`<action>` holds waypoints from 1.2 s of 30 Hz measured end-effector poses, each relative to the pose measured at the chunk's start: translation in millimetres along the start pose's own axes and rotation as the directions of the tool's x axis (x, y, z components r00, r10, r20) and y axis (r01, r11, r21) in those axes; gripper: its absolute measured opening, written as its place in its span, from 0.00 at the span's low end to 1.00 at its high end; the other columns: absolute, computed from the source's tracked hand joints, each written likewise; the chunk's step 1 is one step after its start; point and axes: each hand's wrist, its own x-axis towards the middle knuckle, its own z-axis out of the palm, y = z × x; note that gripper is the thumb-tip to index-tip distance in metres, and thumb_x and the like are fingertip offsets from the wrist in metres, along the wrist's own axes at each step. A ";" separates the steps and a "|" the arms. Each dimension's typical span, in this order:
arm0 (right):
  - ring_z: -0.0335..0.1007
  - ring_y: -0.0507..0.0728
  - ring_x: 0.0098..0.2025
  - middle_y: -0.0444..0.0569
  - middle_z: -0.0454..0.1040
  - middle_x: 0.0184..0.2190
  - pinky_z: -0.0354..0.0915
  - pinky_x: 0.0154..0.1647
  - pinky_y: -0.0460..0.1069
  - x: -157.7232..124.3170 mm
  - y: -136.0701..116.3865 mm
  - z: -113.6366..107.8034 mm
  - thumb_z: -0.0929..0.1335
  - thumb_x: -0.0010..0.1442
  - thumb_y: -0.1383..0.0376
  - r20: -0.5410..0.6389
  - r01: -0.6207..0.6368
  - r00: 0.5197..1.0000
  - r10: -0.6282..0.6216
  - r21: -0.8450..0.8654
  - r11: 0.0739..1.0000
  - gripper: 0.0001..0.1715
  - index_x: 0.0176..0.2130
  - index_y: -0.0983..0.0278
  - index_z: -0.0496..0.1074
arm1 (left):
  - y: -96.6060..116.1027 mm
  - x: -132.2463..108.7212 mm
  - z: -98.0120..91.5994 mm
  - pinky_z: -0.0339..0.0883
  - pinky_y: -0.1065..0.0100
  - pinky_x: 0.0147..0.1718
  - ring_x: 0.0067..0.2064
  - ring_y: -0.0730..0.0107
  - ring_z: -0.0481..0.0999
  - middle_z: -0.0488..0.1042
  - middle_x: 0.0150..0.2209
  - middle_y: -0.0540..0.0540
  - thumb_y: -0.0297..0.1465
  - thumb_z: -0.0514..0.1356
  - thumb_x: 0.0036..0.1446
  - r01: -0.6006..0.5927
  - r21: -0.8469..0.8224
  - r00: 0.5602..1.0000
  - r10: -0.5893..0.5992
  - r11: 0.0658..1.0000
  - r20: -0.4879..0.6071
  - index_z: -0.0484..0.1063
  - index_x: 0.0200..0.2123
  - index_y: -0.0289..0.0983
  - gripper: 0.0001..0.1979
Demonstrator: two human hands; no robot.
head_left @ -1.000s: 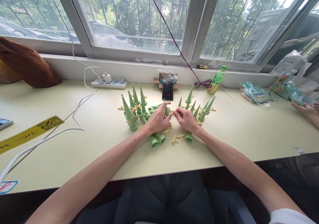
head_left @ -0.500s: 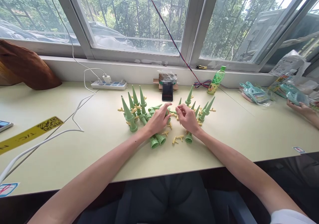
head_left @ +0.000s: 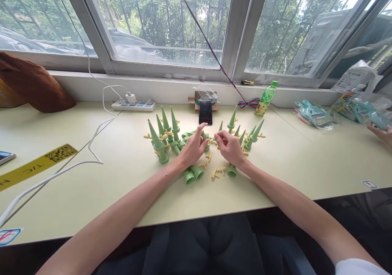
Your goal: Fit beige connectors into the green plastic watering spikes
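My left hand (head_left: 192,148) is curled round a green cone-shaped spike (head_left: 206,145), with the index finger sticking up. My right hand (head_left: 230,146) hovers just right of it, its fingertips pinched together close to the spike; what they hold is too small to make out. Both hands are over a heap of green spikes on the pale table (head_left: 122,185). Several spikes stand upright at the left (head_left: 159,142) and at the right (head_left: 252,136). Others lie flat by my left wrist (head_left: 192,174). Small yellow connectors (head_left: 218,171) are scattered between them.
A phone (head_left: 205,115) leans upright behind the heap. A green bottle (head_left: 265,98), a power strip (head_left: 133,105) with a white cable (head_left: 92,142), a yellow tape strip (head_left: 36,165) and brown cloth (head_left: 33,83) surround it. Another person's hand (head_left: 381,133) handles teal packets (head_left: 314,114) far right.
My hands have drawn slightly apart. The left index finger has lifted off and now points up. The other person's hand at the right has moved farther right.
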 end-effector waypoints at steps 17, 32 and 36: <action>0.62 0.52 0.27 0.47 0.70 0.28 0.58 0.30 0.46 -5.1 -4.7 3.0 0.58 0.70 0.59 0.030 0.203 0.979 -0.202 -0.202 0.958 0.17 0.36 0.63 0.69 | 2.1 -1.6 -2.4 0.64 0.72 0.26 0.26 0.74 0.70 0.71 0.31 0.49 0.37 0.49 0.67 0.033 0.042 0.998 -0.035 0.999 0.049 0.56 0.59 0.39 0.19; 0.51 0.49 0.20 0.47 0.67 0.27 0.41 0.21 0.48 -12.0 -56.3 -12.4 0.60 0.64 0.71 0.450 0.446 0.874 -0.182 -0.598 0.666 0.09 0.33 0.65 0.67 | -1.1 -6.3 -10.6 0.60 0.69 0.29 0.26 0.74 0.65 0.69 0.30 0.50 0.40 0.42 0.70 0.072 0.095 0.987 -0.057 0.993 -0.148 0.60 0.43 0.39 0.13; 0.54 0.49 0.19 0.50 0.69 0.28 0.42 0.20 0.49 -25.3 -47.8 -37.0 0.61 0.62 0.73 0.397 0.287 0.917 0.040 -0.724 0.628 0.10 0.31 0.66 0.67 | 0.3 -6.9 -10.2 0.59 0.68 0.28 0.24 0.73 0.64 0.64 0.24 0.52 0.40 0.42 0.70 0.066 0.074 0.990 -0.056 0.995 -0.130 0.61 0.41 0.39 0.14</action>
